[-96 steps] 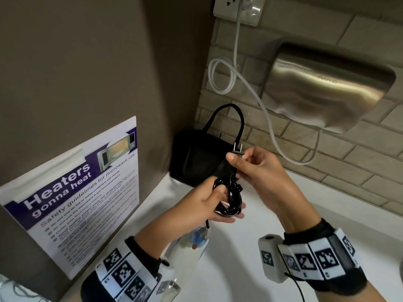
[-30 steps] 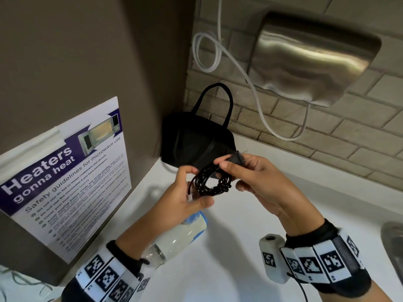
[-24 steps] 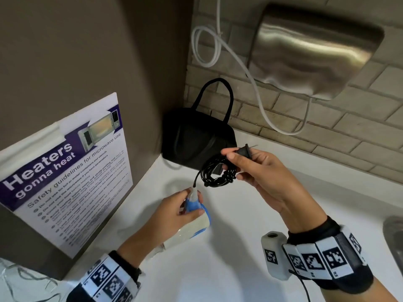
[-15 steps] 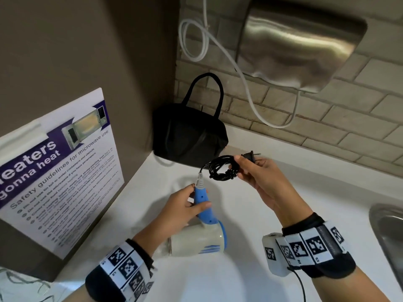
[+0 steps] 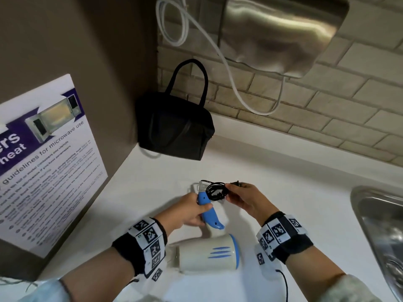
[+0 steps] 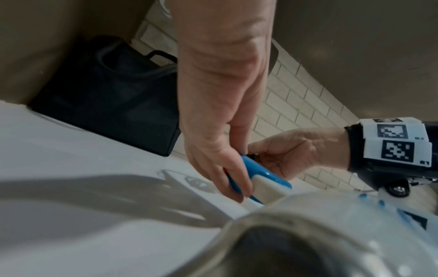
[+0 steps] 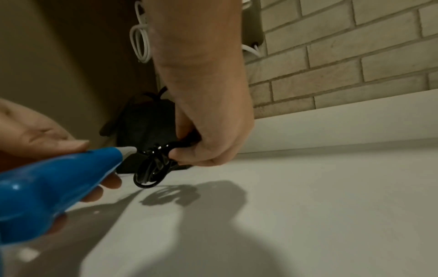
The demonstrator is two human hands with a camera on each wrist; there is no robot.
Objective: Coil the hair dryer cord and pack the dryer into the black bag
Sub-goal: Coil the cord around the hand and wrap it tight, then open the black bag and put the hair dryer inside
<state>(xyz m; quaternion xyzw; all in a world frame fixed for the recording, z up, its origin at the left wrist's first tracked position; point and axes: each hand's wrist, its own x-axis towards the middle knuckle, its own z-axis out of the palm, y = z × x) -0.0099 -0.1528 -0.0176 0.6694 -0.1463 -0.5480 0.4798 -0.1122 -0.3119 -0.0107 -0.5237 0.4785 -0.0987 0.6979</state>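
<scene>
A white and blue hair dryer [image 5: 207, 255] is low over the white counter, barrel nearest me. My left hand [image 5: 189, 211] grips its blue handle [image 5: 208, 211], also seen as the blue handle [image 6: 254, 169] and the blue handle [image 7: 54, 180]. Its black cord [image 5: 214, 189] is wound into a small coil [image 7: 151, 168] just past the handle's end. My right hand [image 5: 244, 198] pinches that coil and the plug [image 5: 235, 183], right beside the left hand. The black bag [image 5: 174, 127] stands shut in the far corner, well beyond both hands.
A poster [image 5: 43, 160] leans on the brown wall at left. On the brick wall hangs a steel hand dryer [image 5: 277, 33] with a looped white cable [image 5: 174, 22]. A steel sink [image 5: 383, 232] sits at the right edge. The white counter [image 5: 294, 182] runs between bag and sink.
My left hand let go of the coil and took the dryer's handle. Both hands and the dryer came down toward the counter, nearer to me. The right hand kept the coil and plug.
</scene>
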